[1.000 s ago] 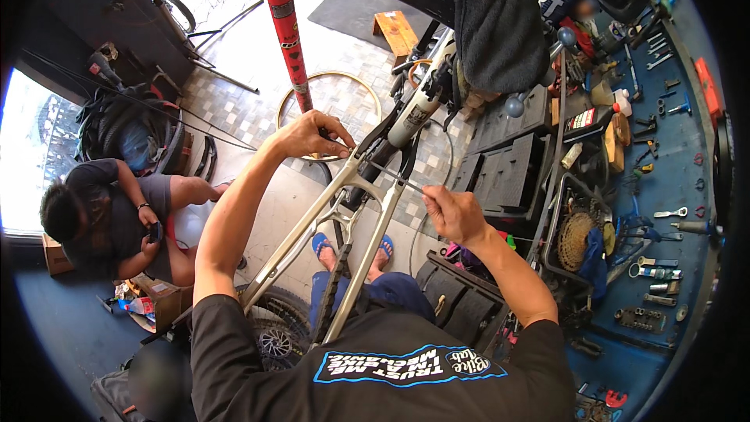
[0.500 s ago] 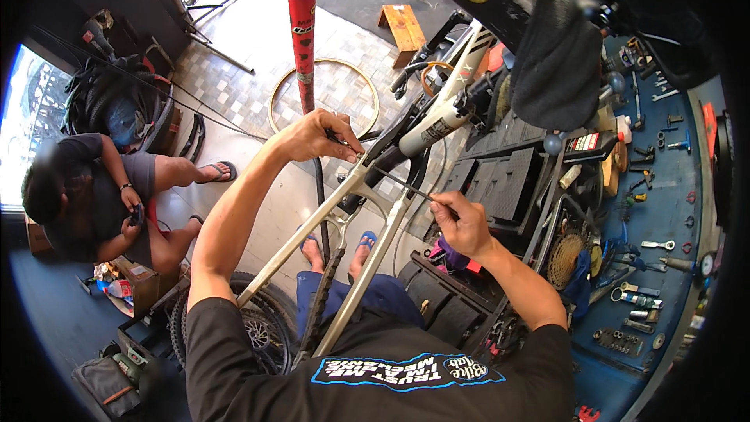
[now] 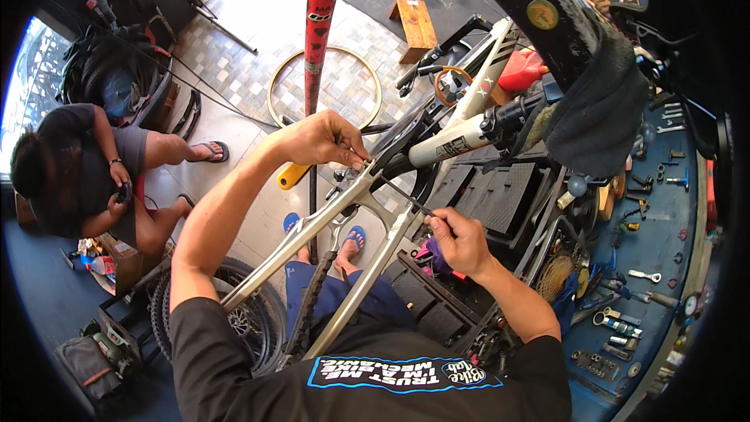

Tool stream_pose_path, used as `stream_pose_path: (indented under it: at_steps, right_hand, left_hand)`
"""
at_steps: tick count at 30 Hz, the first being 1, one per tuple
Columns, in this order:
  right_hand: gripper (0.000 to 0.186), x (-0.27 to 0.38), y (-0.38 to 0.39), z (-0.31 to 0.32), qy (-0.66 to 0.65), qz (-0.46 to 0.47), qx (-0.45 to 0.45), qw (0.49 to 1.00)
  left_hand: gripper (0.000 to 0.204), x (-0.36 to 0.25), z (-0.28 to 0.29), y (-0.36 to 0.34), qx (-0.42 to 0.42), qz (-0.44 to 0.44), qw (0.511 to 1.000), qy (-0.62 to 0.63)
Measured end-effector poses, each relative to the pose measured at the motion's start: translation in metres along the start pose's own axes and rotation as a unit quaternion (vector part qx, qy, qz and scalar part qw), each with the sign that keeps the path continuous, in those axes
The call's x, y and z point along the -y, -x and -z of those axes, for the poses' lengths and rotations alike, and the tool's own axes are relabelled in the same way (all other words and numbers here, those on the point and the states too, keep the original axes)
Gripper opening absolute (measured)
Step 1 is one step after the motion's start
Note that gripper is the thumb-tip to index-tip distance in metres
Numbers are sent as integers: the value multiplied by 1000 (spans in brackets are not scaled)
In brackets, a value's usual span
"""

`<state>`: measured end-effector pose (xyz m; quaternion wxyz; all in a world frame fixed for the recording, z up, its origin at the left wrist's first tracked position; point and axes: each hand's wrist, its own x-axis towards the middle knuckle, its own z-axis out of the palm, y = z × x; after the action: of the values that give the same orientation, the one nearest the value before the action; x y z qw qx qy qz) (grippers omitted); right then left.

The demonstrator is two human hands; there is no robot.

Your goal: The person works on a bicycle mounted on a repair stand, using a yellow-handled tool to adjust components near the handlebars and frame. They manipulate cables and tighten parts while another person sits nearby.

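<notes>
My left hand [image 3: 332, 141] is closed in a pinch at the upper pivot of a pale silver bicycle rear frame [image 3: 344, 207]; what its fingertips hold is too small to make out. My right hand [image 3: 457, 242] grips a thin dark rod [image 3: 410, 198], which lies slantwise across the frame toward my left fingertips. Beside them, a silver-bodied shock [image 3: 445, 141] sits on the bicycle. Below the frame are a knobbly tyred wheel [image 3: 164, 312] and a dark ribbed chainstay cover [image 3: 305, 320].
A seated person [image 3: 70, 172] holds a dark device at the left. A red post [image 3: 316, 23], gold rim [image 3: 375, 78], wooden stool [image 3: 414, 31] and draped grey cloth [image 3: 594, 117] lie beyond. A blue tool board [image 3: 656, 250] and black cases [image 3: 492, 191] line the right.
The view has shifted, bringing the stand's arm and cloth lower and more to the right. Both my hands stay on the same spots, the right still on the rod.
</notes>
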<state>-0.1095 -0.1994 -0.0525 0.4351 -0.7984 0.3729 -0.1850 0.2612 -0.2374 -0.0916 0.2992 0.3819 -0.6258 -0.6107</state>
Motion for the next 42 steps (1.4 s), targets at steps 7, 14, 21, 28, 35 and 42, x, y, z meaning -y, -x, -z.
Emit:
stream_pose_path:
  at_steps: [7,14,21,28,35,42]
  right_hand:
    - [31,3,-19,22,397,261,19,880]
    - [28,3,-21,18,316,226,24,921]
    - [25,7,-16,19,307,192,58,930]
    - [24,7,-24,24,235,126,100,959]
    - [21,12,-20,35,129,-33,139,981]
    - [37,7,-17,44,-317,-362,170,860]
  left_hand:
    - [18,-37,10,-5,24,65,987,-147]
    - [18,-19,3,0,8,-7,994,-109]
    - [19,-11,6,-8,44,-33,993,-103]
    - [17,-6,9,-4,54,-34,996,-62]
    - [15,3,11,-2,61,-47,997,-25]
    - [13,9,11,-6,54,-77,995,-32]
